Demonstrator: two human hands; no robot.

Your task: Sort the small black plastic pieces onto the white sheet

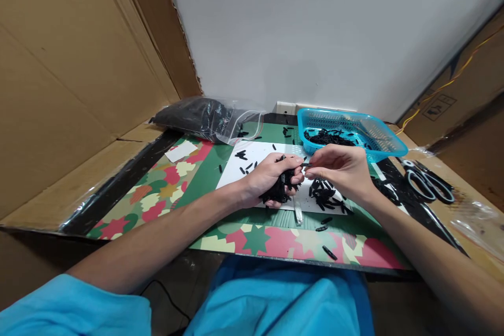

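My left hand [271,176] is wrapped round a bunch of small black elongated pieces [280,186], held above a white sheet [232,170]. Close beside it, my right hand [340,168] pinches one thin black piece [305,165] between thumb and forefinger, its end at the left thumb. The exact kind of these pieces is too small to make out. A loose heap of similar black pieces [325,194] lies on the sheet below my right hand, and a few more [241,155] are scattered to the left. A narrow whitish strip [298,210] sticks out beneath my left hand.
A blue plastic basket [388,142] with black pieces inside stands at the back right. Scissors [427,181] lie on the right side. A clear bag of dark contents [197,115] rests at the back left. Cardboard [71,63] and a white wall [315,26] enclose the patterned tabletop [271,241].
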